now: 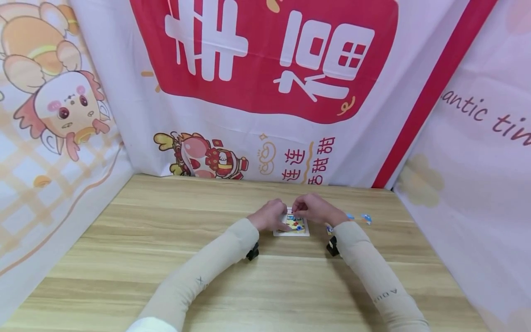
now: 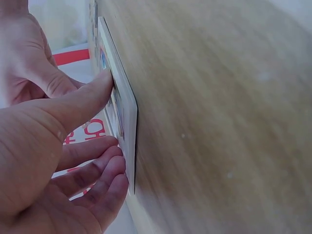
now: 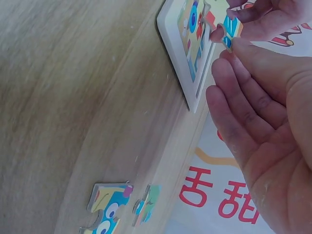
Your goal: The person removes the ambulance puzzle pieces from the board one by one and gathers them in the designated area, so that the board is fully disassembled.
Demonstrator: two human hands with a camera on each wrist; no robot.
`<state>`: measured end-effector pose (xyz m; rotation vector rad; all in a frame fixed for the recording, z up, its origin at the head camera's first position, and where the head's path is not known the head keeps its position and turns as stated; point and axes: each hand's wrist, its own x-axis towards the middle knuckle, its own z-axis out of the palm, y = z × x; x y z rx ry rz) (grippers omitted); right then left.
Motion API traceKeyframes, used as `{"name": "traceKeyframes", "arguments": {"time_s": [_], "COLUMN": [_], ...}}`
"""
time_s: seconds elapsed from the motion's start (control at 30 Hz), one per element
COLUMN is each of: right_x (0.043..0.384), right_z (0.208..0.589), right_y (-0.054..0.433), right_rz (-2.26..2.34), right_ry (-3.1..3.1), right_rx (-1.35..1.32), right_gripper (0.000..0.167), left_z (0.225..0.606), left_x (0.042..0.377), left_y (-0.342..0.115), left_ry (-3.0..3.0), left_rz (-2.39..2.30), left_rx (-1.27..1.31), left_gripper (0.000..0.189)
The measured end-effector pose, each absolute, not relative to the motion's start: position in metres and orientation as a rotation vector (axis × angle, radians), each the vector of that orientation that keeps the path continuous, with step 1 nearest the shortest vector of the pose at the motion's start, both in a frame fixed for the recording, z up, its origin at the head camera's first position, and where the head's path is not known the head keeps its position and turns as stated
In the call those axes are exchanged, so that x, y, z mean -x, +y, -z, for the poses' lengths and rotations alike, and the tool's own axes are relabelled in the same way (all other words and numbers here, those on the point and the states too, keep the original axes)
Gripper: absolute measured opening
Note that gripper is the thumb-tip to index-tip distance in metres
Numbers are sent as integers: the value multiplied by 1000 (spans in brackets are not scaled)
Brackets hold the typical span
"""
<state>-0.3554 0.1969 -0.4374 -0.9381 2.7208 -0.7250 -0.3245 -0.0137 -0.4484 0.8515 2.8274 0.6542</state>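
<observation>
Pinching a puzzle piece (image 3: pixel 230 31) in the right hand (image 3: pixel 268 107), upper right of the right-wrist frame, and touching the puzzle board (image 1: pixel 290 234), below centre in the head view, with spread left hand (image 1: pixel 270 216), perhaps risking a jam or skid from pressing down misaligned.

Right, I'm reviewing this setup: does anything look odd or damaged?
The puzzle tray shows no visible damage, and loose pieces beside it fit unfinished work. Only the cartoon animal at far left looks odd: it hangs upside down, head below body.
</observation>
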Motion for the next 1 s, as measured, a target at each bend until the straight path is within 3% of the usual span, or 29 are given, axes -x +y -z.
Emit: {"name": "traceKeyframes", "arguments": {"time_s": [0.57, 1.0], "right_x": [349, 338], "right_z": [424, 408], "right_y": [213, 294], "right_rz": [834, 750], "right_ry": [2683, 2702], "right_rx": [910, 768], "right_gripper": [4, 5], "left_z": [447, 448], "left_x": [322, 321], "left_y": [-14, -12], "left_ry": [2828, 2848], "left_rz": [-668, -622], "left_rx": [-845, -838], "left_gripper": [49, 51]}}
